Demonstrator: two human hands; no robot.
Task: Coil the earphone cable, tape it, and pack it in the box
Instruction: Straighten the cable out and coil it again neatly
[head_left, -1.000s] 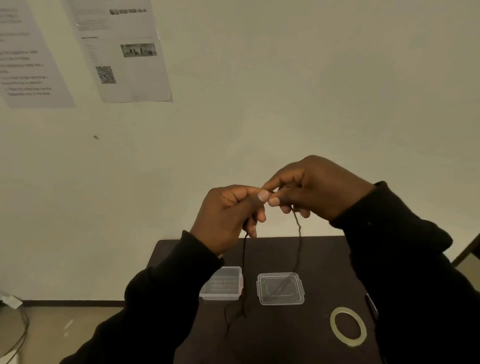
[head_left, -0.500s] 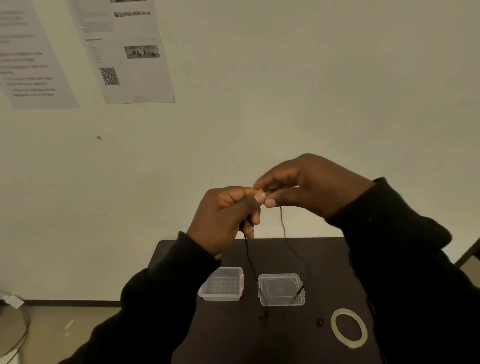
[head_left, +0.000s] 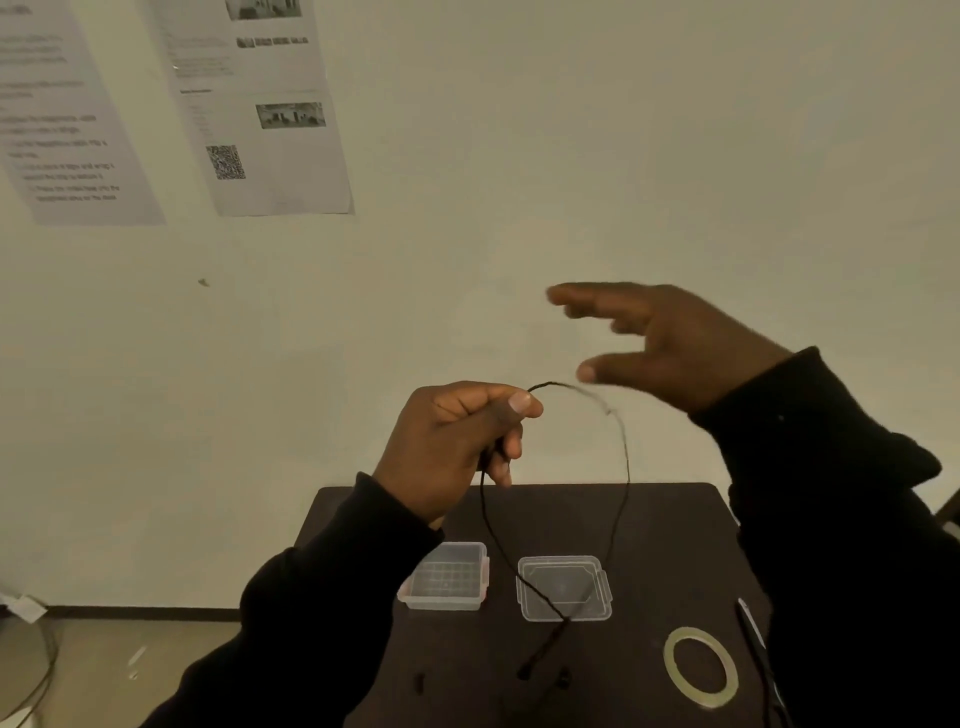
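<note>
— While your left hand (head_left: 457, 447) pinches the earphone cable (head_left: 621, 467) above the dark table (head_left: 660, 525), what's there?
— One box (head_left: 447, 577), one lid (head_left: 563, 587), one tape ring (head_left: 701, 666); two wall papers (head_left: 270, 119). Your right hand (head_left: 670, 343) is spread, empty.

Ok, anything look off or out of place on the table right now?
Nothing stands out. The box and its lid sit side by side, the tape roll lies flat, and the earphone cable hangs loose from the left hand.
</note>
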